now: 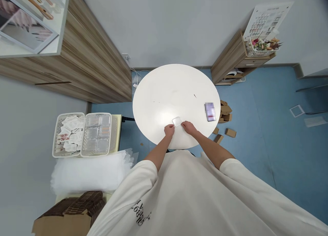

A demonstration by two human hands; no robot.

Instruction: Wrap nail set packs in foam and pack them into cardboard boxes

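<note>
Location of the square piece (176, 121): near side of the round white desk (176, 82), between the person's two hands. The piece is small, translucent and pale-rimmed; whether it rests flat or is raised slightly cannot be told. It is about as broad as it is long, so no clear long axis is found, and it sits slightly askew to the body.

Left hand (169, 130): fingers bunched, grip apparently pinching the near-left corner. Right hand (189, 127): fingertips drawn together, grip apparently pinching the right edge near its lower corner. Finger detail is too small to confirm pressure. Governing relation: the piece lies ahead of both grips, rightward of the left and leftward of the right; neither hand is plainly nearer.

Farther out on the desk: a dark sliver (195, 95) beyond the right hand, and a blurred purple item (210, 112) near the right rim.

Off the desk: cardboard boxes (226, 110) on the floor to the right; to the left, a basket of packets (69, 133) beside a basket of clear trays (98, 133), with stacked translucent sheets (89, 171) nearer the person.
</note>
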